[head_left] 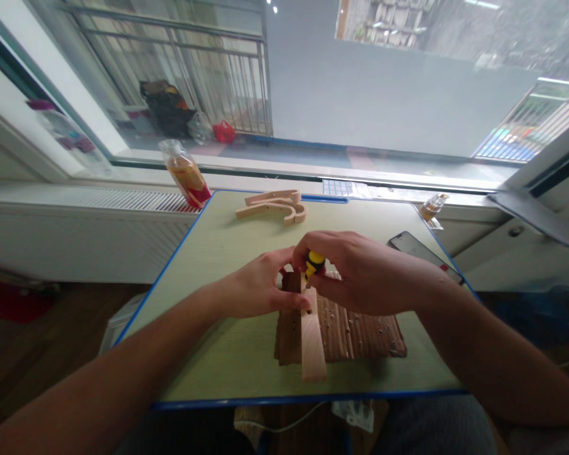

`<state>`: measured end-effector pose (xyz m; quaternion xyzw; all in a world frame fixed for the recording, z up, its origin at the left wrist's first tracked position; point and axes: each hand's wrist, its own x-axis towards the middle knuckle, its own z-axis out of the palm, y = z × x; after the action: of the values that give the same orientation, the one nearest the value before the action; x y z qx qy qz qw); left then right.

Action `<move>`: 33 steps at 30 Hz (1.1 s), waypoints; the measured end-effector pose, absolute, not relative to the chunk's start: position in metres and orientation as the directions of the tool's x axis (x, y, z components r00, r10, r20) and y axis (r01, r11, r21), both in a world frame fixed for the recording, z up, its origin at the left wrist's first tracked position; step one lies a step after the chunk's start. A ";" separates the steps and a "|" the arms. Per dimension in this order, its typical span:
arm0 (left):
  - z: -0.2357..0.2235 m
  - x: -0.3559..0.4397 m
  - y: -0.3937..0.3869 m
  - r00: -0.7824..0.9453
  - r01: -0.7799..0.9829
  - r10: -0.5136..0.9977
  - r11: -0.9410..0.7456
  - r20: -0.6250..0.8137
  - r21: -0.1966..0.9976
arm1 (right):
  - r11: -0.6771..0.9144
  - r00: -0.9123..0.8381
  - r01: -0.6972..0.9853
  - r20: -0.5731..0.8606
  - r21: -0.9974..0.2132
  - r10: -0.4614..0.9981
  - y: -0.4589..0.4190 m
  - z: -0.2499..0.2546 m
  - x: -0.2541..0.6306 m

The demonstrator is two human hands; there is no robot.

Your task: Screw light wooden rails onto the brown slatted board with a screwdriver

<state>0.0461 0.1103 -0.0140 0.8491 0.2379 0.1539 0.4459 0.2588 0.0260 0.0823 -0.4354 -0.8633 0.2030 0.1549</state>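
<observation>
My right hand (355,268) is closed around a yellow and black screwdriver (315,261). Its tip points down at a hole in the upper part of a pale wooden strip (313,347). My left hand (270,284) grips that strip from the left, thumb beside a second hole and fingers at the far end. Beneath the strip lies a brown corrugated cardboard piece (360,332), pitted with small holes. The far end of the strip is partly hidden by my fingers.
Curved wooden hook pieces (275,205) lie at the back of the blue-edged table (203,373). A phone (424,253) rests at the right edge. Bottles stand by the window, one with an orange drink (186,174), another small one (434,205) at right.
</observation>
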 end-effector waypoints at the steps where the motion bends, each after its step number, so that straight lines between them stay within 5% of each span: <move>1: -0.014 0.046 0.111 0.841 0.272 0.539 -0.486 0.040 0.830 | 0.539 -0.575 0.682 0.094 -0.494 0.813 0.026 0.082 0.258; 19: -0.009 0.046 0.109 0.842 0.233 0.533 -0.502 0.086 0.833 | 0.432 -0.399 0.865 0.170 -0.255 0.901 0.031 0.074 0.252; 27: -0.016 0.046 0.110 0.839 0.250 0.541 -0.491 0.067 0.835 | 0.558 -0.566 0.697 0.134 -0.450 0.814 0.029 0.079 0.264; 33: -0.016 0.046 0.111 0.843 0.236 0.531 -0.504 0.083 0.831 | 0.570 -0.538 0.717 0.201 -0.401 0.819 0.029 0.078 0.264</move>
<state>0.0460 0.1114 -0.0164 0.8509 0.2254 0.1665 0.4444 0.2635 0.0290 0.0784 -0.4433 -0.8661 0.1365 0.1861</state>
